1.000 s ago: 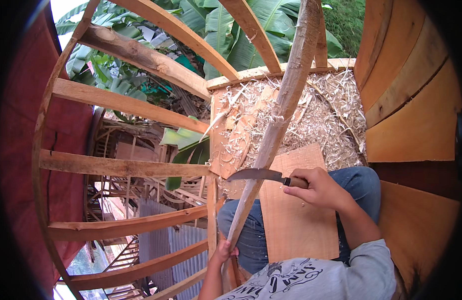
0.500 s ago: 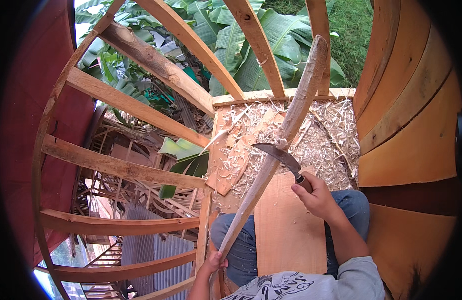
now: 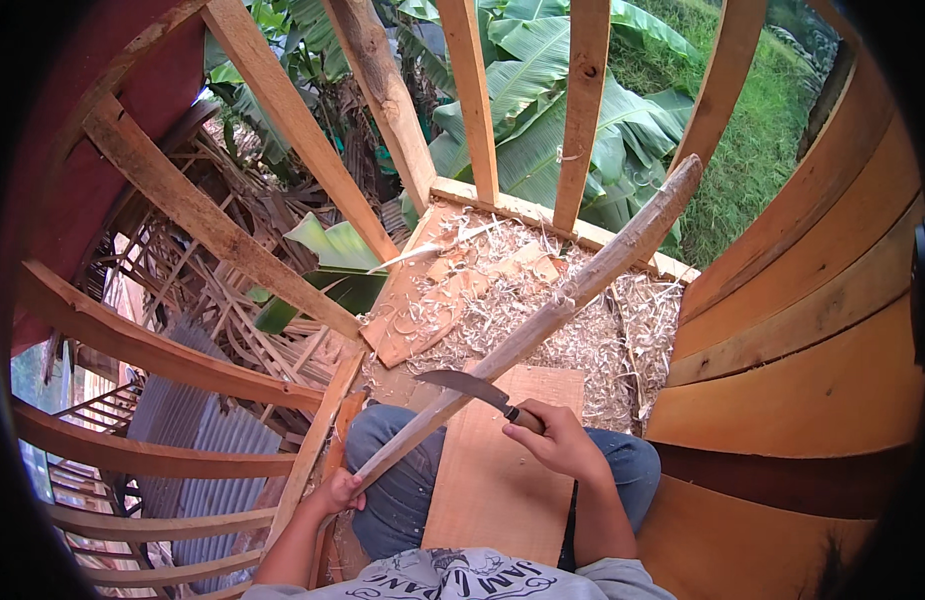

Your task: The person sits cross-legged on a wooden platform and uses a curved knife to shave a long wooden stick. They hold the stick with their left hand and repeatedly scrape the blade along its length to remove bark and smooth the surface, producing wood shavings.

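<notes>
A long, pale, peeled wooden pole (image 3: 527, 335) slants across my lap, rising to the far right. My left hand (image 3: 342, 492) is closed around its near, thinner end. In my right hand (image 3: 559, 437) I grip the dark handle of a curved knife (image 3: 469, 384). Its blade lies across the pole a little beyond my knees, against the wood or just over it; I cannot tell which. The pole's far end (image 3: 672, 190) is rougher and thicker. Beneath the knife, a flat wooden board (image 3: 497, 480) rests over my legs.
Curly wood shavings (image 3: 542, 285) cover the floor ahead. Offcut boards (image 3: 422, 315) lie at its left. Upright slats (image 3: 472, 100) stand along the front and left, with gaps between them. A plank wall (image 3: 782, 370) closes the right. Banana leaves (image 3: 542, 80) hang outside.
The view has turned to the right. My right hand and the knife have come down the pole, nearer to my body. Both hands keep their hold.
</notes>
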`<control>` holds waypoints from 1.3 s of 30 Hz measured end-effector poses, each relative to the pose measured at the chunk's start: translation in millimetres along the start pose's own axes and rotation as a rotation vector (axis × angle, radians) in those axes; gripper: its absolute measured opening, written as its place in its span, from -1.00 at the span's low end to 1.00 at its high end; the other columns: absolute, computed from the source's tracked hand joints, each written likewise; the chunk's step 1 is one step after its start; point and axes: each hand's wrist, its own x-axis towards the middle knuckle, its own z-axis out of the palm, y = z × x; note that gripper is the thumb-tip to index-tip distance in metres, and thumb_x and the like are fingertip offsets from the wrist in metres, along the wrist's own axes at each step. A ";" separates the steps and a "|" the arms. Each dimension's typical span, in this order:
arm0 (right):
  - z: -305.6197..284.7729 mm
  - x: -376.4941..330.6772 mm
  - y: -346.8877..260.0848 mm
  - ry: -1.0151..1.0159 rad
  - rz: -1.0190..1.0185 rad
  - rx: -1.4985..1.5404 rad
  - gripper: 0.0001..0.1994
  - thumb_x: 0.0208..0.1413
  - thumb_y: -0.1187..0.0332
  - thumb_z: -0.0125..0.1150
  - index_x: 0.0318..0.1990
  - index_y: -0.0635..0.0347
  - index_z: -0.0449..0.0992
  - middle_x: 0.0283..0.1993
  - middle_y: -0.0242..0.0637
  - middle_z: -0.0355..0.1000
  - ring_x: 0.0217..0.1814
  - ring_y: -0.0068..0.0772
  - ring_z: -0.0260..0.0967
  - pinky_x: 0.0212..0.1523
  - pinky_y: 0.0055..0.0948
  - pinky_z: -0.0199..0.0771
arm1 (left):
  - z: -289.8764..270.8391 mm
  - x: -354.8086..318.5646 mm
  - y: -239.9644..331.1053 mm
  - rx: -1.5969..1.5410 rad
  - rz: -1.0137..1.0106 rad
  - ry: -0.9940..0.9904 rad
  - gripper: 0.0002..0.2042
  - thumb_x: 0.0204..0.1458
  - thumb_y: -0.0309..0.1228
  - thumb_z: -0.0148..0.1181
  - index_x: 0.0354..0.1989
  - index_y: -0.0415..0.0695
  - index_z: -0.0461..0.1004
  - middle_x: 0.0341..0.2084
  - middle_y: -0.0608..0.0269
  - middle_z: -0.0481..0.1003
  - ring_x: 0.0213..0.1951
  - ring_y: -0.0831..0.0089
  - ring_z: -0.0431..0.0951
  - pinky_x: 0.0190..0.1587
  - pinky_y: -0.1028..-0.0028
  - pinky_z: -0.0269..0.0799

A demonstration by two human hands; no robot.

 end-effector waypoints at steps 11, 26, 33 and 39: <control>-18.8 -1.2 20.3 0.364 -0.050 0.250 -0.82 0.18 0.34 0.05 -0.41 0.19 0.27 -0.71 -0.60 0.11 -0.77 -0.77 0.00 -0.78 -0.66 -0.03 | 1.3 -0.8 13.8 0.060 0.029 0.033 -0.21 -0.03 0.34 -0.23 -0.77 -0.25 0.48 -0.83 0.28 0.38 -0.68 0.48 0.40 -0.55 0.50 0.32; -3.8 3.5 18.3 0.751 -0.183 -0.206 -0.85 0.06 0.41 0.21 -0.39 0.26 0.37 -0.73 -0.36 0.16 -0.71 -0.61 0.02 -0.65 -0.49 0.08 | 1.5 -4.6 28.4 0.091 0.040 0.049 -0.19 -0.05 0.37 -0.26 -0.79 -0.25 0.46 -0.83 0.28 0.37 -0.68 0.48 0.41 -0.53 0.51 0.35; -1.6 6.8 20.4 0.638 -0.111 -0.140 -0.84 0.05 0.39 0.22 -0.38 0.28 0.39 -0.72 -0.37 0.19 -0.69 -0.61 0.07 -0.64 -0.50 0.10 | 1.7 -1.9 16.4 0.050 0.045 0.051 -0.18 -0.06 0.38 -0.26 -0.78 -0.25 0.47 -0.83 0.27 0.38 -0.68 0.48 0.41 -0.53 0.51 0.35; 7.9 -1.2 -6.4 -0.097 0.059 -0.017 -0.76 0.06 0.32 0.20 -0.51 0.26 0.34 -0.67 -0.51 0.12 -0.56 -0.71 0.05 -0.58 -0.58 0.06 | 3.1 -4.5 27.5 0.078 0.034 0.043 -0.14 -0.09 0.42 -0.30 -0.78 -0.27 0.46 -0.83 0.26 0.39 -0.70 0.50 0.39 -0.57 0.52 0.32</control>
